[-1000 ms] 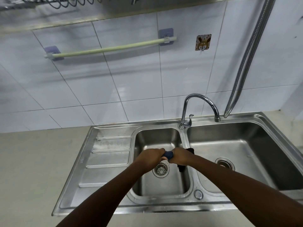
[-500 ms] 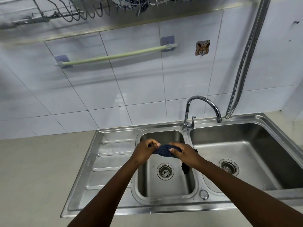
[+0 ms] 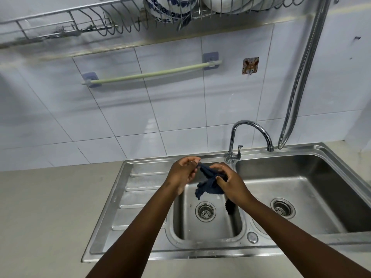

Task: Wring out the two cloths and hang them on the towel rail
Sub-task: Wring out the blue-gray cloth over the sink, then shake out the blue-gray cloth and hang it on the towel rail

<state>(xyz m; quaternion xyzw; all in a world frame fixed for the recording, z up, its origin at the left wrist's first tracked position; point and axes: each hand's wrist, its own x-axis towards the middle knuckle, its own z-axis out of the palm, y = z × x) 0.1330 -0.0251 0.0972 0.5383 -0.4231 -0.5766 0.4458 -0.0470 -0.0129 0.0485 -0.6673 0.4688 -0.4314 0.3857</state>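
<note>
1. The tiled wall point(image 3: 180, 117) fills the upper half of the view, white squares with thin grey joints.
2. The counter point(image 3: 50, 207) runs pale beige on the left and along the near edge.
3. The steel sink point(image 3: 124, 197) is set in it: a ribbed drainboard on the left, a small basin point(image 3: 218, 227) in the middle, a wide basin point(image 3: 301, 187) on the right, each with a round strainer in the floor.
4. A wire dish rack point(image 3: 80, 23) hangs along the top, carrying blue-patterned dishes near its centre.
5. A flexible metal hose point(image 3: 303, 73) drops down the wall at the right to the sink's back rim.
6. The towel rail point(image 3: 150, 74), a pale green bar on two blue wall pads, is bare, well above the hands.
7. The chrome tap point(image 3: 251, 127) arches from the divider between the basins toward the wide basin.
8. The left hand point(image 3: 184, 171) is over the small basin's back left corner, fingers pinched together on one end of the cloth.
9. The right hand point(image 3: 230, 183), just beside it, has its fingers clamped on the same cloth.
10. The dark blue cloth point(image 3: 208, 185) hangs bunched between both hands above the small basin; a darker tail of fabric point(image 3: 229, 206) dangles beneath the right wrist. Whether that is a second cloth cannot be told.
11. A small patterned hook plate point(image 3: 250, 65) is stuck on the wall right of the rail.
</note>
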